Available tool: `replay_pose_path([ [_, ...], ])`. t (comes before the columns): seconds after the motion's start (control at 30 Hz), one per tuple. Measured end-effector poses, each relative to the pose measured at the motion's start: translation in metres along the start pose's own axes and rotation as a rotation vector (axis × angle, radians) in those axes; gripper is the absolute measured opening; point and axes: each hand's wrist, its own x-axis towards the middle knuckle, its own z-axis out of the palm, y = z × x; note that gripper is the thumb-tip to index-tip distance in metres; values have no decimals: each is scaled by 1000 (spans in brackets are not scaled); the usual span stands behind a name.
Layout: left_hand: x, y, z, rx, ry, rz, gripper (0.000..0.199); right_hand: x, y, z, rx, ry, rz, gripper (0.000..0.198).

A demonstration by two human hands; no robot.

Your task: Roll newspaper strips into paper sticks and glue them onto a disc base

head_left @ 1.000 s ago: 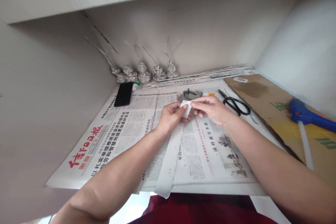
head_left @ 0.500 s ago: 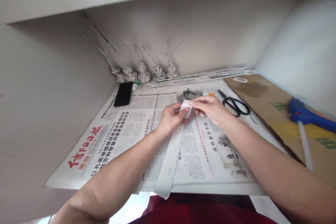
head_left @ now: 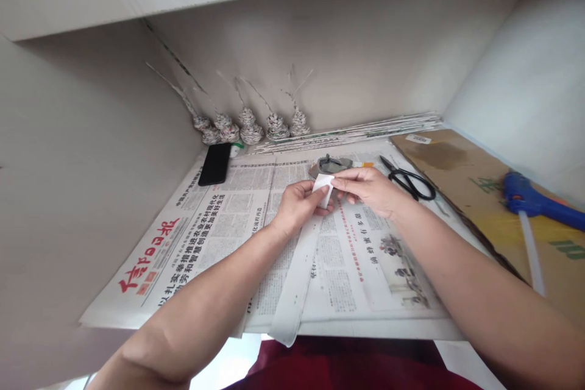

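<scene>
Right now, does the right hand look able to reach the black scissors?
Probably yes: the black scissors lie close beside the right hand, seemingly uncovered, though that hand is occupied with the white paper.

- Strip [head_left: 291,292]: white, dark-flecked
- Newspaper [head_left: 228,225]: white, black print, red title
- Phone [head_left: 214,164]: black
- Scissors [head_left: 395,171]: black
- Glue gun [head_left: 530,200]: blue
- Cardboard [head_left: 461,173]: brown, yellow band, green lettering
- Coiled figures [head_left: 251,133]: speckled white-grey

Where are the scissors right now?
In the head view, right of centre: the scissors lie just beyond the right hand, beside the left edge of the cardboard.
</scene>
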Motion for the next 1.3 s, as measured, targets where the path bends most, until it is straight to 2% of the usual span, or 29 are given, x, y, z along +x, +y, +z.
replay_pose_path([
  [0.37,0,-4,0,42,3,29,24,1,1,3,16,51,9,28],
  [0.7,1,-5,0,60,-14,34,25,3,4,9,71,144,25,34],
  [1.3,-1,-3,-1,162,-44,-10,22,2,2,16,78,212,90,38],
])
